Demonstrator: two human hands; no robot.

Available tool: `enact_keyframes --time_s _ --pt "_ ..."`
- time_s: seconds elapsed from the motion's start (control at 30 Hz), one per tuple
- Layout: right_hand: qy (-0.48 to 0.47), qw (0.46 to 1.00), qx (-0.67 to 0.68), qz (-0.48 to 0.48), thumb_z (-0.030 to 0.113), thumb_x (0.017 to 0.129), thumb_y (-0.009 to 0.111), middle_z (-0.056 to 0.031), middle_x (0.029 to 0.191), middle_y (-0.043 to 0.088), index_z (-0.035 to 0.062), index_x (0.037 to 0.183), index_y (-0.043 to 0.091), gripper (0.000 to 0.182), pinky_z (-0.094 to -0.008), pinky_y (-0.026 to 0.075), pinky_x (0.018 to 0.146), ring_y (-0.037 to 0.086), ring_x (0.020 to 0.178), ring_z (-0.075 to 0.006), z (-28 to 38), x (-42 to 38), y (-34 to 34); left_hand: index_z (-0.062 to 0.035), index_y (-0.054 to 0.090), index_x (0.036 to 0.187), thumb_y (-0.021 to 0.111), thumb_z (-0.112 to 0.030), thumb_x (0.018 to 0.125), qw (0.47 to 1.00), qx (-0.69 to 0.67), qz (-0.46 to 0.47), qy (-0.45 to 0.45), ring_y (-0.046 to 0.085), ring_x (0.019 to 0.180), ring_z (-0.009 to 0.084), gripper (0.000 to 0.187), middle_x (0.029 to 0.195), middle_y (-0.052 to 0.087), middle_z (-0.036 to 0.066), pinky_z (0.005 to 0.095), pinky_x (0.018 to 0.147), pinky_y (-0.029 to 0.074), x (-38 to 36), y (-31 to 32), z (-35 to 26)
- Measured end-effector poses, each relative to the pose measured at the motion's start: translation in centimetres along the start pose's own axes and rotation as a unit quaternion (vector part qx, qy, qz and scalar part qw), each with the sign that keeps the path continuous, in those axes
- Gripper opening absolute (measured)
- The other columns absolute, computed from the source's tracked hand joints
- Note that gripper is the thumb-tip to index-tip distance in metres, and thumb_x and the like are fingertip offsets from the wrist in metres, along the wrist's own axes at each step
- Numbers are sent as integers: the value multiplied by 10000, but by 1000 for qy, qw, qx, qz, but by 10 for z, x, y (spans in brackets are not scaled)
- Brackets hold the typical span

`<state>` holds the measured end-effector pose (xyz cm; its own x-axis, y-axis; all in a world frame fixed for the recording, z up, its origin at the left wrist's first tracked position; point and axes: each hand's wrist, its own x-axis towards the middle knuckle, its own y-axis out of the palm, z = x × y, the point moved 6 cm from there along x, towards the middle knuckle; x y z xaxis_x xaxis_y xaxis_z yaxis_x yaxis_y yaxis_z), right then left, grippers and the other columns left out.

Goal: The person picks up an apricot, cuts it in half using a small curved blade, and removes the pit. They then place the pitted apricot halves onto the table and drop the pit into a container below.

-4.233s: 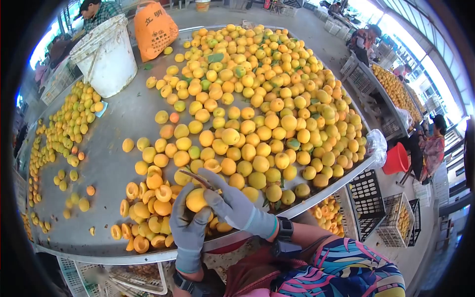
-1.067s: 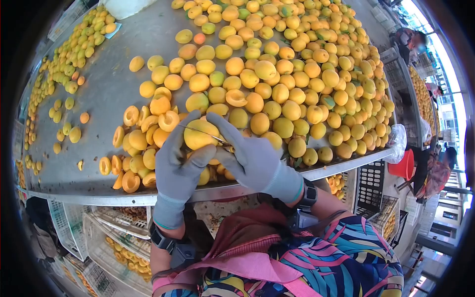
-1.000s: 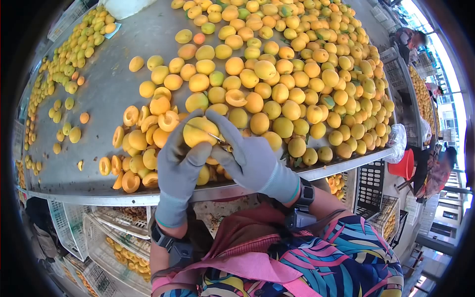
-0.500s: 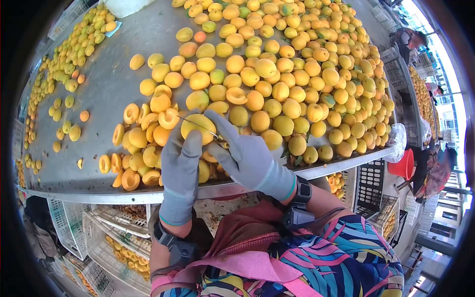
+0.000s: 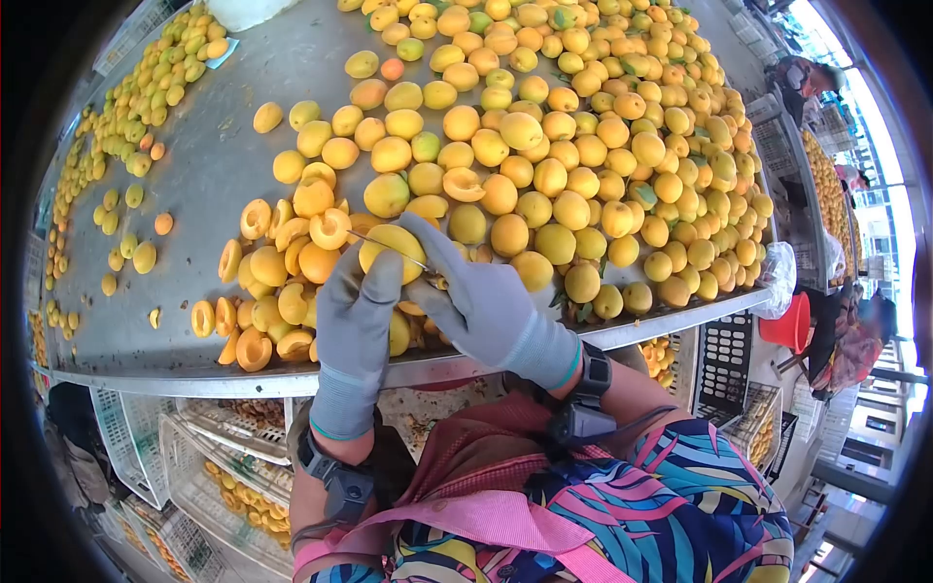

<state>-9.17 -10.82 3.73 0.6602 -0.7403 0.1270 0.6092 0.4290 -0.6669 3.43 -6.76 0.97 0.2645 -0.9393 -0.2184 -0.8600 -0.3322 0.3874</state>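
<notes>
Only the head view here: left hand [image 5: 355, 325] in a grey glove has its fingers curled snug around a yellow apricot [image 5: 392, 251], thumb up along the fruit's left side, gripping it just below the middle of the frame. The right hand [image 5: 483, 303], gloved too, is closed on a thin knife [image 5: 394, 249], index finger stretched out along the back of the blade, and the blade lies across the top of that apricot, touching it. Right behind and to the left of the hands sits a heap of halved apricots [image 5: 277, 282], cut faces up on some, and the pile of whole apricots [image 5: 573, 146] fills the upper right of the frame, crowding right up to the right hand's knuckles. All of it sits on a grey metal table [image 5: 209, 175], whose edge runs just under both wrists. Lower left under the table you can see white crates [image 5: 209, 457]. Both forearms come up from the bottom centre, wrists angled in toward each other, each with a black wristband [image 5: 581, 398]
</notes>
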Motion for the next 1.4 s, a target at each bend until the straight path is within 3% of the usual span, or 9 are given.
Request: enact_keyframes --time_s 0.07,0.13,0.23,0.33,0.63,0.9,1.0,1.27,1.4 --pt "-10 1000 -14 -2 286 898 564 -151 708 610 70 1450 230 681 -401 459 501 602 588 -318 0 0 -1 60 453 1281 665 -131 871 1000 18 5 9 562 999 119 500 1108 591 90 267 873 473 -3 1 -2" --pt "-18 999 -29 -8 287 897 565 -151 709 611 70 1450 228 682 -401 460 502 603 590 -318 2 1 -3 49 462 1277 660 -140 871 981 153 5 118 573 968 116 489 1081 600 78 271 855 480 -6 13 -26" --pt "2 1000 -14 28 283 886 578 -141 682 605 73 1450 227 697 -400 459 497 601 578 -316 2 3 1 46 476 1248 697 -154 842 981 127 1 147 582 945 115 504 1063 604 81 266 829 490 -3 13 -27" --pt "-6 999 30 15 155 852 579 -158 685 593 58 1456 225 707 -383 465 553 599 598 -345 3 0 2 41 504 1173 743 -181 801 970 185 17 160 588 908 109 495 1029 613 85 257 791 502 -1 9 -24" --pt "26 994 67 76 258 871 589 -94 573 534 79 1456 200 725 -390 445 486 574 538 -298 9 1 -4 19 561 976 742 -133 772 973 219 12 65 586 748 85 313 848 634 46 241 647 500 0 11 -27" --pt "-41 990 60 119 268 859 599 -123 625 563 111 1427 262 679 -416 443 539 585 578 -317 3 -1 -12 22 557 999 711 -94 791 973 212 50 81 585 779 80 284 865 634 45 241 690 497 -8 15 -22" --pt "-9 983 77 167 266 848 604 -153 678 587 115 1414 285 666 -427 446 558 597 622 -333 2 -2 -16 25 557 1012 705 -81 792 976 195 55 80 588 789 82 285 870 635 46 240 699 498 -12 17 -21" --pt "-46 983 70 163 265 849 598 -181 715 599 98 1401 301 648 -451 457 597 603 673 -368 5 0 -18 17 561 1024 682 -80 813 970 225 85 42 592 805 92 263 906 632 48 239 705 497 -14 11 -13" --pt "18 983 54 172 244 860 581 -180 714 601 84 1429 243 682 -443 468 594 608 657 -359 8 3 -11 14 556 1033 677 -113 833 977 202 29 69 586 813 93 266 912 628 43 241 706 492 -10 8 -15"
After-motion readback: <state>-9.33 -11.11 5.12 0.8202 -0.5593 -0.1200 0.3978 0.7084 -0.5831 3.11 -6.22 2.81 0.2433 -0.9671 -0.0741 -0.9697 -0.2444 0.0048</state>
